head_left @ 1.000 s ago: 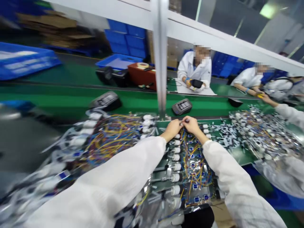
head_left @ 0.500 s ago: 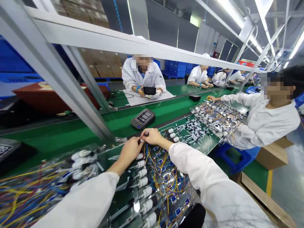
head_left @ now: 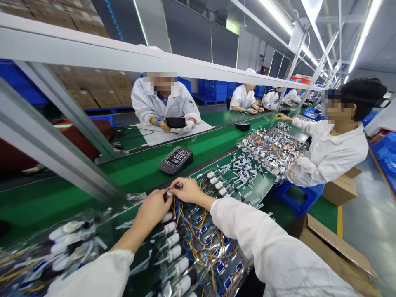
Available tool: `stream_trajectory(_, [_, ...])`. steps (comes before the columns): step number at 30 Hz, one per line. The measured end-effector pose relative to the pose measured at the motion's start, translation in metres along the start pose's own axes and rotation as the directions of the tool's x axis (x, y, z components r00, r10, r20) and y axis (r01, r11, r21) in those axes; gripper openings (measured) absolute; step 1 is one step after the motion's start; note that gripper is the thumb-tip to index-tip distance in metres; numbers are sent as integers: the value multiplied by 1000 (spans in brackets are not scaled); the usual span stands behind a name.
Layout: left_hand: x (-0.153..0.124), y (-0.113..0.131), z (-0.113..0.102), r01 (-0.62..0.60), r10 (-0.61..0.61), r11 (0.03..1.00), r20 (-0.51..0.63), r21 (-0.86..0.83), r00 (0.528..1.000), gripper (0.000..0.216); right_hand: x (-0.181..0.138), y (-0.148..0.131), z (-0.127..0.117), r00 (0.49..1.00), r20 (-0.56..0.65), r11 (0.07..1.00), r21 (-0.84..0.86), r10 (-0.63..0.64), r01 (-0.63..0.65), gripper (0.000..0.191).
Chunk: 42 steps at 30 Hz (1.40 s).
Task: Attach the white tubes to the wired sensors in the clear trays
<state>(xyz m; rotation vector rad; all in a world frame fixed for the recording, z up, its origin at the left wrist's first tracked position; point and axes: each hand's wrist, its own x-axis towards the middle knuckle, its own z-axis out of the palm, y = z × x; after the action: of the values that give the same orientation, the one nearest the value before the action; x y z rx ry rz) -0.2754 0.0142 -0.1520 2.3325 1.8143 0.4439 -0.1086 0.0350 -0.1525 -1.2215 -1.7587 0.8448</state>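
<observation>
My left hand (head_left: 154, 209) is closed, its fingertips pinching a small white cylindrical part (head_left: 169, 193) at the far end of a row. Right beside it, my right hand (head_left: 188, 191) is closed on a short thin white tube (head_left: 182, 184), and its fingertips meet the same part. Fingers hide most of where the two pieces come together. Below my hands, white cylinders (head_left: 175, 252) with black ends and clear tubes lie in a row on plastic film. Yellow, red and blue wires (head_left: 198, 247) and small blue-screened pieces (head_left: 220, 268) spread to their right.
A dark display monitor (head_left: 176, 160) stands beyond my hands on the green belt (head_left: 136, 167). Loose white tubes (head_left: 246, 169) are heaped to the right, near a co-worker (head_left: 334, 152). A metal post (head_left: 71, 148) slants down at left. Another wired bundle (head_left: 62, 251) lies left.
The view has swung so that the scene sits further left and the left-hand monitor has gone. My hands stay together at the row; a white tube now shows in my right fingers.
</observation>
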Motion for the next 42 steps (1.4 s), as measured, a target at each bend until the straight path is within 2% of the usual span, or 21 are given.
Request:
stream_trajectory(9, [2, 0, -1, -44, 44, 999, -3, 18, 999, 56, -2, 0, 0, 1000, -16, 999, 29, -21, 22, 9])
stream_trajectory(21, [4, -7, 5, -23, 23, 1000, 6, 10, 1000, 50, -2, -3, -2, 1000, 0, 999, 48, 26, -26, 10])
stream_trajectory(42, [3, -7, 4, -29, 28, 999, -14, -30, 999, 62, 0, 6, 3, 1000, 1, 997, 70, -17, 17, 10])
